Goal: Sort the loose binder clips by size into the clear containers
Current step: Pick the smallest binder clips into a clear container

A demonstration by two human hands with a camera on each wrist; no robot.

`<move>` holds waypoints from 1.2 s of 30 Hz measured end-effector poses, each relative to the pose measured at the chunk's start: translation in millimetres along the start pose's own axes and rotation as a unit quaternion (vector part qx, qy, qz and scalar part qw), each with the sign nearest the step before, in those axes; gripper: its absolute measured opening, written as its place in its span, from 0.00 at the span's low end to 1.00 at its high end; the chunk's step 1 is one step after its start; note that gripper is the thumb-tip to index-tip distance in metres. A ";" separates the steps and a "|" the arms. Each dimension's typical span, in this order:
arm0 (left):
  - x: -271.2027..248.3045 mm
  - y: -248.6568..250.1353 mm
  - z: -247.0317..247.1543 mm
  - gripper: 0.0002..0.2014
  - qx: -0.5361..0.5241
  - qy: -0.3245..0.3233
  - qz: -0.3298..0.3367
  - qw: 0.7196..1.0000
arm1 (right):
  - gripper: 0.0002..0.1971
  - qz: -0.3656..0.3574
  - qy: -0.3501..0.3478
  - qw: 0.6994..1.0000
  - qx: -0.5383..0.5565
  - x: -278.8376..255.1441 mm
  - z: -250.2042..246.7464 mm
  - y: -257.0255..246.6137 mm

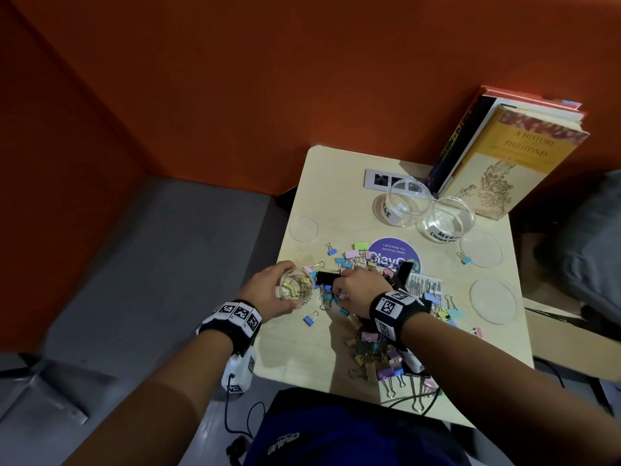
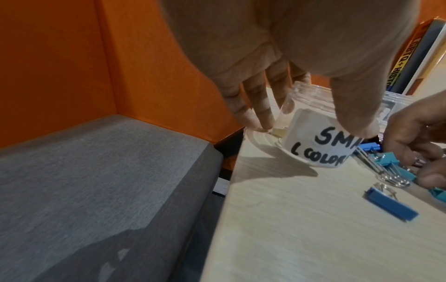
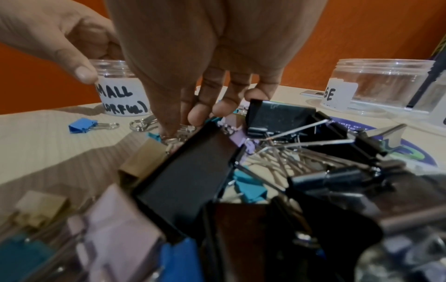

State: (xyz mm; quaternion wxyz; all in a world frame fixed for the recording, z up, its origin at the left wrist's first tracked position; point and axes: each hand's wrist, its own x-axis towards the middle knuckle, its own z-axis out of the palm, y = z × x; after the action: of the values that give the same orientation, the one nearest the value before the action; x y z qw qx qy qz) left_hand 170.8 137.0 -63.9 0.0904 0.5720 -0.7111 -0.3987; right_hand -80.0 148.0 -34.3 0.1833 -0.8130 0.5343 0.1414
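My left hand (image 1: pixel 268 290) grasps one of three clear jars (image 1: pixel 295 286); my right hand (image 1: pixel 361 290) pinches a clip's wire handles (image 3: pixel 179 134).

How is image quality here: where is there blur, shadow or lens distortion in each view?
Head view: dim, wide-angle bending at the edges, the right hand shadowing the clip pile. Left wrist view: the blue clip is smeared, the left hand looms. Right wrist view: nearest clips are out of focus, the small jar label is sharp.
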 end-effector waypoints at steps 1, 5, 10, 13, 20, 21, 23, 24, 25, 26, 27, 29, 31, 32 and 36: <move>0.2 -0.2 0.2 0.38 0.000 0.000 -0.001 1.000 | 0.12 0.001 0.000 1.000 0.002 -0.5 0.1 0.3; 0.1 -0.2 0.0 0.39 0.002 -0.002 -0.004 1.000 | 0.06 0.000 0.008 1.000 0.024 -2.9 -3.3 -0.1; -0.2 -0.6 -0.1 0.38 0.007 -0.001 -0.003 1.000 | 0.04 -0.008 0.002 0.999 0.036 -2.5 -5.8 0.4; -0.2 -0.3 0.2 0.38 0.009 0.002 -0.003 1.000 | 0.03 -0.004 0.023 0.997 0.079 0.0 -9.2 1.4; -1.1 1.6 0.7 0.36 0.011 0.004 -0.003 1.000 | 0.07 -0.037 0.100 0.949 0.296 16.2 -41.8 -21.7; -1.2 1.8 0.7 0.38 0.011 0.006 -0.006 1.000 | 0.07 -0.039 0.094 0.946 0.306 18.3 -43.4 -26.1; -1.4 2.3 0.9 0.41 0.013 0.007 -0.009 1.000 | 0.07 -0.039 0.078 0.947 0.309 21.4 -43.4 -31.3; -1.3 2.0 1.1 0.40 0.015 0.006 -0.007 1.000 | 0.06 -0.038 0.077 0.949 0.305 22.4 -41.5 -31.0; -1.1 1.7 1.2 0.39 0.014 0.006 -0.005 1.000 | 0.06 -0.034 0.080 0.950 0.300 22.9 -39.4 -28.8; -1.2 1.5 1.2 0.37 0.013 0.006 -0.003 1.000 | 0.05 -0.028 0.086 0.952 0.292 22.1 -37.8 -24.8; -1.2 1.2 1.3 0.36 0.011 0.008 -0.002 1.000 | 0.04 -0.016 0.092 0.955 0.282 20.7 -36.7 -19.6; -0.9 0.0 1.7 0.37 0.011 0.012 -0.006 1.000 | 0.04 0.013 0.101 0.959 0.266 15.7 -36.6 -5.5; -0.6 -0.7 2.4 0.37 0.010 0.014 -0.006 1.000 | 0.04 0.048 0.099 0.962 0.250 9.4 -35.6 11.3; -0.6 -0.1 1.9 0.37 0.010 0.013 -0.004 1.000 | 0.05 0.064 0.096 0.966 0.231 6.6 -34.7 18.7; -1.3 1.7 0.3 0.36 0.013 0.006 -0.001 1.000 | 0.10 0.105 0.070 0.984 0.126 -2.3 -27.9 36.2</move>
State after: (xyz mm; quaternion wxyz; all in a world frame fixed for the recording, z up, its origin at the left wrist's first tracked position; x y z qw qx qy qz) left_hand 169.8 138.3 -62.5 0.0874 0.5761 -0.7151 -0.3862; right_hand -113.2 124.2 -13.6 0.2306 -0.7306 0.6417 0.0342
